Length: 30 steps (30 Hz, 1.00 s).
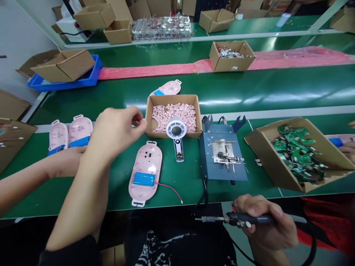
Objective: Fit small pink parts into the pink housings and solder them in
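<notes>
Soldering iron (234,218), gripped tight in the right hand (269,226), nearer than the pink shell (146,162) and to its right; a stray swing could scorch the shell's red wire (172,189). Its long axis runs level, tip pointing left. Beyond the shell, the left hand (116,129) pinches closed; contents unclear.

This is an electronics assembly workshop on a factory line, where long green surfaces (277,92) run in rows and carry open cardboard boxes. One box (266,162) is heaped with green circuit boards (298,153). Pink plastic shells (145,171) lie open with blue battery packs (143,178) inside, and the right hand (266,225) grips a soldering iron (244,219) near its metal stand (222,155).
</notes>
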### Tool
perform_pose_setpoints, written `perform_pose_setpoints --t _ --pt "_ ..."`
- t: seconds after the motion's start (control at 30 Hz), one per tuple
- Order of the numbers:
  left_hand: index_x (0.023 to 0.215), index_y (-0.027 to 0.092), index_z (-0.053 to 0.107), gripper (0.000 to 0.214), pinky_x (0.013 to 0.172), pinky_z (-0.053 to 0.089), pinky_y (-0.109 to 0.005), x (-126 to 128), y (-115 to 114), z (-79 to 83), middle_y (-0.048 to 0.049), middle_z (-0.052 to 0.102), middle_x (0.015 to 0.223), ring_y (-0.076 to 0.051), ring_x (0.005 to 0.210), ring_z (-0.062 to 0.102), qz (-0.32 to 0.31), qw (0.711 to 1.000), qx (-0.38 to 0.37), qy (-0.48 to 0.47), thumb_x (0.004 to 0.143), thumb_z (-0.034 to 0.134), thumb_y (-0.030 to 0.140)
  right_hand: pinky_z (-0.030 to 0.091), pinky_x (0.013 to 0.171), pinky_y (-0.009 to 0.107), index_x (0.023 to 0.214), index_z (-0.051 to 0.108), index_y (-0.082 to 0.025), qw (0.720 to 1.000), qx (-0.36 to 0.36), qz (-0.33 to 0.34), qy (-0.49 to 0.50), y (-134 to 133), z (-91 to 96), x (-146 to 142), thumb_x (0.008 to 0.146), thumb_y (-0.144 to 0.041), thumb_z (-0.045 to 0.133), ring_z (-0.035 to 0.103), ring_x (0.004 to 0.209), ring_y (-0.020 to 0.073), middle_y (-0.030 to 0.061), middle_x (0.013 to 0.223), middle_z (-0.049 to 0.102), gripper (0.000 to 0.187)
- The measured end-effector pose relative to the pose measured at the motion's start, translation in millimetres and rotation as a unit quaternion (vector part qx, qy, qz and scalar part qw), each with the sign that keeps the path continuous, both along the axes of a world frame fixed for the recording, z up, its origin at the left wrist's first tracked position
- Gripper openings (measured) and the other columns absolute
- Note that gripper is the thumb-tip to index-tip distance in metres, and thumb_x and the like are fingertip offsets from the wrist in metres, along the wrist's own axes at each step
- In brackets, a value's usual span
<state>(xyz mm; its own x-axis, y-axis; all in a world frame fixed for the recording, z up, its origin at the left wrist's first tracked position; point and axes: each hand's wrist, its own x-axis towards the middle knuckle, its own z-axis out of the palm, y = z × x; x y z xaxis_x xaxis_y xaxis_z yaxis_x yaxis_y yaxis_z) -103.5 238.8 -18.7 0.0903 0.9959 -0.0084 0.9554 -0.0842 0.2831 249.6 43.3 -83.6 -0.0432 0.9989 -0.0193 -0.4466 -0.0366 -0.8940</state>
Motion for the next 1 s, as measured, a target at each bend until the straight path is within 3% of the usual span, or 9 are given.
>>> perform_pose_setpoints --t 0.07,0.13,0.27,0.47,0.63,0.77,1.0 --pt "0.087 0.019 0.069 0.014 0.076 0.053 -0.031 -16 -32 -10.1 -0.0015 0.072 0.083 -0.018 0.077 0.069 0.031 0.99 0.007 -0.14 0.087 0.067 0.032 0.042 0.052 0.032 0.096 0.08 -0.019 1.0 -0.003 0.0 0.001 -2 -0.2 -2 0.104 -0.036 0.039 0.051 0.05 0.0151 0.0035 0.051 0.055 0.045" --pt "0.095 0.019 0.071 0.018 0.076 0.055 -0.027 -30 -58 -27.3 0.0002 0.074 0.088 -0.015 0.078 0.069 0.054 0.971 -0.037 -0.228 0.088 0.072 0.036 0.041 0.052 0.032 0.096 0.081 -0.019 1.0 -0.002 0.006 0.002 -3 0.2 -4 0.104 -0.035 0.04 0.051 0.047 0.015 0.0036 0.05 0.055 0.044" --pt "0.107 0.023 0.078 0.024 0.079 0.055 -0.024 -46 -84 -53.8 0.0019 0.077 0.099 -0.013 0.086 0.07 0.047 0.963 -0.109 -0.24 0.093 0.073 0.042 0.041 0.052 0.03 0.098 0.081 -0.02 1.0 -0.004 0.023 0.012 -2 1.3 -8 0.104 -0.035 0.04 0.052 0.047 0.0149 0.0036 0.05 0.056 0.044" --pt "0.098 0.016 0.078 0.025 0.074 0.051 -0.029 -41 -89 -56.7 -0.0009 0.076 0.1 -0.015 0.084 0.069 -0.107 0.985 -0.085 -0.106 0.103 0.062 0.035 0.042 0.052 0.03 0.096 0.081 -0.021 1.0 -0.009 0.025 -0.001 -2 2.6 -13 0.104 -0.036 0.042 0.051 0.046 0.0146 0.0034 0.05 0.056 0.042" --pt "0.101 0.014 0.075 0.021 0.071 0.05 -0.034 -34 -85 -54.7 -0.0041 0.073 0.102 -0.021 0.085 0.068 -0.163 0.985 -0.062 0.011 0.102 0.056 0.023 0.041 0.049 0.029 0.101 0.08 -0.021 0.999 0.003 0.05 0.016 0 2.0 -13 0.104 -0.037 0.04 0.051 0.046 0.0146 0.003 0.05 0.055 0.043" --pt "0.097 0.013 0.071 0.02 0.075 0.054 -0.034 -34 -87 -52.9 -0.0052 0.072 0.106 -0.021 0.09 0.068 -0.202 0.979 -0.014 -0.001 0.103 0.054 0.021 0.041 0.049 0.031 0.102 0.08 -0.02 0.999 0.012 0.05 0.007 0 -1.0 -8 0.104 -0.037 0.037 0.05 0.047 0.0156 0.0035 0.051 0.054 0.046" --pt "0.111 0.01 0.074 0.019 0.091 0.057 -0.034 -43 -90 -69.8 -0.009 0.072 0.118 -0.021 0.103 0.069 -0.234 0.97 0.02 -0.057 0.103 0.059 0.018 0.04 0.049 0.031 0.103 0.08 -0.02 0.999 0.012 0.045 0.007 3 -3.1 -9 0.104 -0.035 0.037 0.05 0.046 0.0158 0.0042 0.051 0.056 0.046"
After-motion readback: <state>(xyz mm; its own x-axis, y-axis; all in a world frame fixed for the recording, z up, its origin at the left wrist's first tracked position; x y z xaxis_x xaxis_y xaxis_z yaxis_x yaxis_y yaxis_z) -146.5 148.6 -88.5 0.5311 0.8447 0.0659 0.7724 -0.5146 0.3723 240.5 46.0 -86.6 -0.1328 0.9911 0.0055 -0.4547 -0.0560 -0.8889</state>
